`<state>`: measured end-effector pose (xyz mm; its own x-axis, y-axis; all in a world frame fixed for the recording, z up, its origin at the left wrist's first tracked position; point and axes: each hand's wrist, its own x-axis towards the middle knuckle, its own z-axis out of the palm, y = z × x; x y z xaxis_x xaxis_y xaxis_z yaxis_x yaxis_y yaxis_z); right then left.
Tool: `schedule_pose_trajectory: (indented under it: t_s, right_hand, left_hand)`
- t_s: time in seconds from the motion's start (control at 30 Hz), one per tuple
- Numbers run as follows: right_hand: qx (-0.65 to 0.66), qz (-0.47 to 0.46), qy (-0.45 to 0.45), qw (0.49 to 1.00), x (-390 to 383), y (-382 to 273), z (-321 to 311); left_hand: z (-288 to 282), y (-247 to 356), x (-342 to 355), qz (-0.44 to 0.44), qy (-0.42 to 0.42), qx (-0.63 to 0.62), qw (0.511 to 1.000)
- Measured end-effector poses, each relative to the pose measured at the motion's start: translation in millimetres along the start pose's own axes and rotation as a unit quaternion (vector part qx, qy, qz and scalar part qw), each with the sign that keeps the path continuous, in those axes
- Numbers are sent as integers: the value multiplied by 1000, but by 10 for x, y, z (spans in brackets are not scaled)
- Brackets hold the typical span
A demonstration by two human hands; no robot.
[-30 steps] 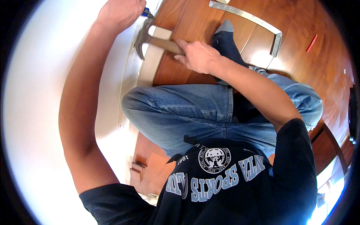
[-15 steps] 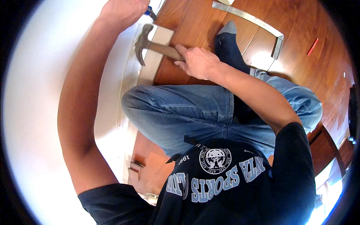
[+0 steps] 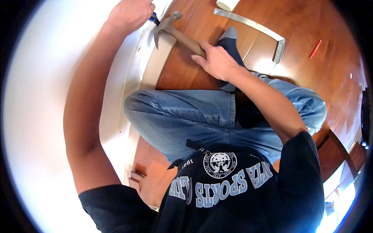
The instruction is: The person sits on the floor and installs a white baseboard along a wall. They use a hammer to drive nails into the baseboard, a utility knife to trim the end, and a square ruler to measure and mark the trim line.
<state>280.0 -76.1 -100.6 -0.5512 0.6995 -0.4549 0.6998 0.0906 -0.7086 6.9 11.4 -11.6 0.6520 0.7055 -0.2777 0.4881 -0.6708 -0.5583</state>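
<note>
The hammer is dull metal and matt wood — the floor, glossy wood.

Two hands are showing, one on and one left of one hammer. One blue tool is poking out beside the hammer's head; one metal square, one red stick and one pale cylinder are lying right of the hammer.

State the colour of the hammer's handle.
The handle is brown, best seen in the head view.
</note>
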Motion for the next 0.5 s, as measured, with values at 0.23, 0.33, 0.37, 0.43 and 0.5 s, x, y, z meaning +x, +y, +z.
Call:
schedule_pose_trajectory:
  t_s: [0.23,0.33,0.37,0.43,0.5]
  right_hand:
    - [75,-24,82,994,-1547,251,-461]
    - [78,-22,135,988,-2242,565,-416]
    - [76,-16,149,986,-2438,655,-389]
    - [84,-5,151,985,-2775,850,-315]
    - [129,13,144,981,-3032,994,-244]
  left_hand:
    - [-65,113,28,-72,-79,31,994]
    - [2,162,100,-65,-80,16,995]
    - [42,142,108,-60,-83,19,995]
    - [65,147,122,-55,-97,26,993]
    - [48,164,178,-52,-116,34,991]
